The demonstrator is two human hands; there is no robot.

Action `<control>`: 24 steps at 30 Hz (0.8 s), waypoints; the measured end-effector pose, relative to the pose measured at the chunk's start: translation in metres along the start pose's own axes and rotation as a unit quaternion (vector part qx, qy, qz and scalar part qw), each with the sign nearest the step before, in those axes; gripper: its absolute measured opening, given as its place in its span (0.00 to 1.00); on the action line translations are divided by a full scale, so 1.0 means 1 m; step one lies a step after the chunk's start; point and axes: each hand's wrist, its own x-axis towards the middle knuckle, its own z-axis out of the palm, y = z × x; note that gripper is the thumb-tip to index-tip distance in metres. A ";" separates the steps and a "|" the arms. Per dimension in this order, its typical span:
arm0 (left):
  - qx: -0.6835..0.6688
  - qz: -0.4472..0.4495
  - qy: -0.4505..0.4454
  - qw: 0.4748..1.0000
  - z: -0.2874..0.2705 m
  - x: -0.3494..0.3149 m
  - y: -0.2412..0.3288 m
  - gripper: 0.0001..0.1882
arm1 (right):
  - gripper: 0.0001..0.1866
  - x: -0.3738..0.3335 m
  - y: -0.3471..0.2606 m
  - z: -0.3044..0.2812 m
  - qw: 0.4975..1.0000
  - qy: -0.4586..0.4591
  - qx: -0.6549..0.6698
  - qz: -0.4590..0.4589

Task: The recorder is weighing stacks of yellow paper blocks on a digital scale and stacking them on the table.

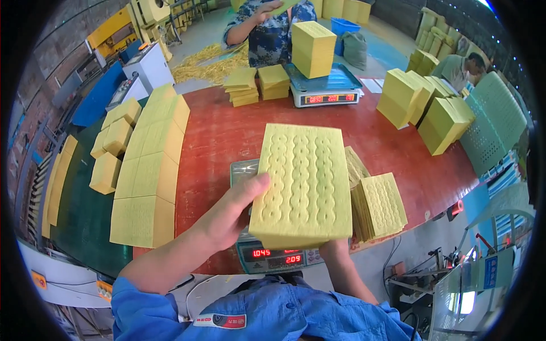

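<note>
Holding one thick yellow stack of sheets (301, 182) over the near scale (278, 257), near the middle of the red table (222, 131). Running its long axis from near to far, aiming one short end at the blue shirt (267, 310) and the other toward the far scale (327, 101), turning the embossed broad face up. Wrapping the left hand (227, 213) around its left side, pressing the thumb onto the top face, spreading wide in a firm grasp. Reaching the right hand (336, 250) under the near right end; being unable to tell the spread or hold of its hidden fingers. Counting two scales, one tall block (313, 50) on the far one, two low piles (242, 85) just left of it, two embossed bundles (381, 207) on the right, and two other people (267, 48) beyond.
</note>
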 end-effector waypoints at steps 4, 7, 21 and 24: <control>0.011 -0.059 -0.040 0.997 0.003 -0.002 0.006 0.34 | 0.22 -0.019 -0.019 -0.006 0.994 0.000 0.086 0.067; 0.005 -0.091 -0.026 0.995 0.001 0.001 0.013 0.34 | 0.20 -0.040 -0.016 -0.018 0.997 0.001 -0.073 0.026; 0.072 -0.100 0.027 0.992 0.007 -0.005 0.006 0.36 | 0.20 -0.062 0.018 -0.057 0.922 0.022 0.239 0.304; 0.014 -0.035 -0.012 0.999 0.026 -0.008 0.005 0.26 | 0.23 -0.068 -0.024 -0.075 0.933 -0.035 0.258 0.250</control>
